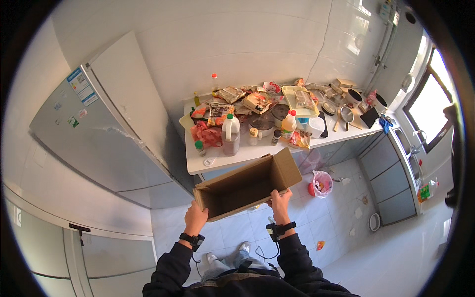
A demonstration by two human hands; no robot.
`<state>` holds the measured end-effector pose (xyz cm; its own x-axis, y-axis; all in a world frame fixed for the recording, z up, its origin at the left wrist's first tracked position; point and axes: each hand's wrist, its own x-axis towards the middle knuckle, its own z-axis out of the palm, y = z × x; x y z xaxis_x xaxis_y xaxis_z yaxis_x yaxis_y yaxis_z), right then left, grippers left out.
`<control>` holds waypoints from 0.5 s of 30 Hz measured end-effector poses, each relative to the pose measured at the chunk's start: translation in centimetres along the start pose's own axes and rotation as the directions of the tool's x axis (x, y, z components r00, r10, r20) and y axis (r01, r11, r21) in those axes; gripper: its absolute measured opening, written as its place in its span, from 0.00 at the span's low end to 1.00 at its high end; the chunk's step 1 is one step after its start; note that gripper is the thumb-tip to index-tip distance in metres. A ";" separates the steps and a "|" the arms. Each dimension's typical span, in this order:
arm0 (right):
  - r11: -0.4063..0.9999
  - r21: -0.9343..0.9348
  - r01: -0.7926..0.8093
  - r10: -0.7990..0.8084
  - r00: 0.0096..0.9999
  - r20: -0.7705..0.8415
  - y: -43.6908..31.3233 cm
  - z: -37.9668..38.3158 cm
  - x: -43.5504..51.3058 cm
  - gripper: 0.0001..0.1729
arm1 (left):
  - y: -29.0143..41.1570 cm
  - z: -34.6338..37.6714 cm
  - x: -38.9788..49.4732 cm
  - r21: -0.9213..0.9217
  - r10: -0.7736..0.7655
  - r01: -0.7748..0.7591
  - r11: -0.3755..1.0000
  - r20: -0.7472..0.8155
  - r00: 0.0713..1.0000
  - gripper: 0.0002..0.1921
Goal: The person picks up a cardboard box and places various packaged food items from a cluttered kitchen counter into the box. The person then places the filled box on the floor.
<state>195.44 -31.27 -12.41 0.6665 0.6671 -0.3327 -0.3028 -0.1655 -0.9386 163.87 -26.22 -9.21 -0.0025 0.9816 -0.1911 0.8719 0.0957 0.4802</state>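
Both my hands hold an open cardboard box in front of me, between my body and the counter. My left hand grips its left end near the bottom corner. At the near right corner, my right hand has hold of the edge, with the fingertips partly hidden. One flap sticks out on the right end. The inside looks dark, and no contents can be made out. Beyond the box, a plastic jug with a green cap stands close to the front of the white counter.
Food packets, a sauce bottle, a pale tray and a strainer crowd the counter. A refrigerator stands at left. A lined bin and a wrapper are on the tiled floor. A sink lies at right.
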 end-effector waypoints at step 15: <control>0.947 -0.315 0.062 -0.088 0.994 -0.069 -3.0 -4.4 4.7 0.52 | 4.4 1.8 3.9 -0.051 0.125 -0.127 0.991 -0.037 0.991 0.19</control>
<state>202.44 -30.82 -11.51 0.7361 0.6272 -0.2545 -0.0307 -0.3446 -0.9382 168.56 -22.26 -9.42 0.0879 0.9913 -0.0975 0.8394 -0.0210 0.5432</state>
